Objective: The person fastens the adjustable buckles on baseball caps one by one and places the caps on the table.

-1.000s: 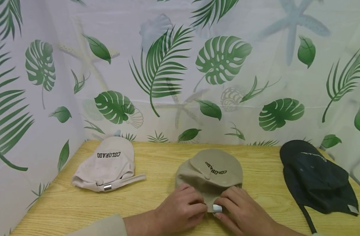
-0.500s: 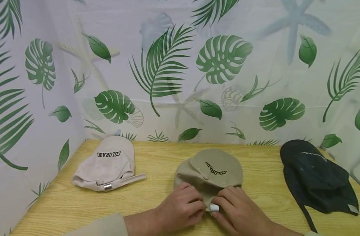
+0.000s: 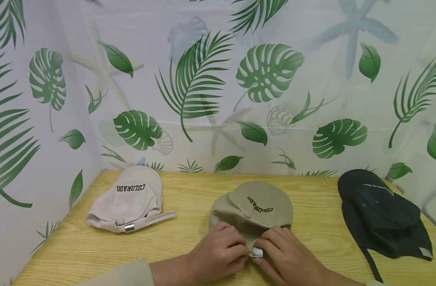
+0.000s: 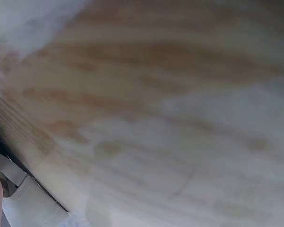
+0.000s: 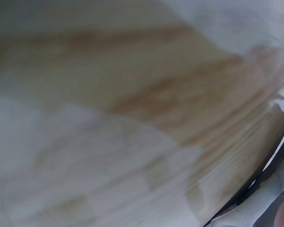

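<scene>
Okay, so the khaki baseball cap (image 3: 271, 214) sits near the middle of the wood-grain table (image 3: 186, 234), closure end toward the near edge, which I'd guess is just so both hands can get at the back. The left hand (image 3: 219, 250) has its fingers curled in a grip at the cap's rear edge, though what's right under the fingertips is hidden. The right hand (image 3: 289, 254) pinches the silver buckle (image 3: 257, 252) between thumb and fingers, probably to keep it steady.

Off to the left, a pale baseball cap (image 3: 136, 202) lies with its strap (image 3: 161, 217) end sticking out rightward; on the right, a black baseball cap (image 3: 382, 214) has its strap dangling near. "COLORADO" reads upside down on the khaki and pale ones. Black one's lettering? Too faint to read.
</scene>
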The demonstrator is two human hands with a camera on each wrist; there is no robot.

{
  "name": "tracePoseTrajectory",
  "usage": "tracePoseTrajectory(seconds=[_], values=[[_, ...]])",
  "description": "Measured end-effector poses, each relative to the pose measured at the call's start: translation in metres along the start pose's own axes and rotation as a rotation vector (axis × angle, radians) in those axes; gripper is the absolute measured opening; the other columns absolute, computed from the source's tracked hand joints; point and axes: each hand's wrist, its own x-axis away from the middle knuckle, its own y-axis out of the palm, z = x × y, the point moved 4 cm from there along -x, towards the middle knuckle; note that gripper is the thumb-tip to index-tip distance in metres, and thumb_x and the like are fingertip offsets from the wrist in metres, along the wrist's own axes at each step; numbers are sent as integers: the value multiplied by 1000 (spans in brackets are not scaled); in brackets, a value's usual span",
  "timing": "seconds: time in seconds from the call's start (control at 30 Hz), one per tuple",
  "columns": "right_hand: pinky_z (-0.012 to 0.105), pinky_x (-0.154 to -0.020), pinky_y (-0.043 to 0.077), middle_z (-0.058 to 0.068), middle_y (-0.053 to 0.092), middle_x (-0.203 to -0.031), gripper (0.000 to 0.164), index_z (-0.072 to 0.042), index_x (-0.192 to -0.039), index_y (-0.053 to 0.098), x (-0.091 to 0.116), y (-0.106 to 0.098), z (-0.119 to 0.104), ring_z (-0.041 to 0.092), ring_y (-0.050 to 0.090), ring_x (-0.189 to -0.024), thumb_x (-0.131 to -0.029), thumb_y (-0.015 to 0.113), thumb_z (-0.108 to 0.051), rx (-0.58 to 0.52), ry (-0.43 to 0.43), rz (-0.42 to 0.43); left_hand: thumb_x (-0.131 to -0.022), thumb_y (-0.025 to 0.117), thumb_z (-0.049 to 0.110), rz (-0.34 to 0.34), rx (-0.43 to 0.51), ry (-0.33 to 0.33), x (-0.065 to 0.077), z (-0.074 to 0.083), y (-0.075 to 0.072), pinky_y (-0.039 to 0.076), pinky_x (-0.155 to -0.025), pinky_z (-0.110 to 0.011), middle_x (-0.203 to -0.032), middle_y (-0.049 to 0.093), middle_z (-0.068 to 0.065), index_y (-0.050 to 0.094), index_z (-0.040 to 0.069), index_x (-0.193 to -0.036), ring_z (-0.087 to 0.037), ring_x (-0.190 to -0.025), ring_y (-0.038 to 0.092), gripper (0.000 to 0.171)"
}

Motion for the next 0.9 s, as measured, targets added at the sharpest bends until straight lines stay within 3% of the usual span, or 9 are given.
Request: tracePoseTrajectory(seconds=[0.27,0.7,0.9], values=[[19,-76,34,-12,51,-92,14,-21,-93,63,-1,1,0,3,44,-82,-85,64,-31,3,6,-11,-77,68,15,-11,6,4,1,-1,0,39,-80,-22,-87,58,8,67,19,-81,-5,-80,53,6],[22,-70,36,-11,50,-88,12,-20,-89,62,-1,-1,0,5,44,-80,-86,60,-32,58,19,-5,-75,67,22,-62,-94,-61,1,-1,6,38,-78,-27,-81,58,11,63,22,-78,-7,-78,51,6],[20,-72,35,-13,50,-90,11,-21,-90,62,0,0,0,3,43,-80,-84,63,-30,30,24,-11,-76,68,20,-66,-58,-45,1,-1,4,38,-79,-24,-82,59,11,65,22,-78,-5,-79,52,5]])
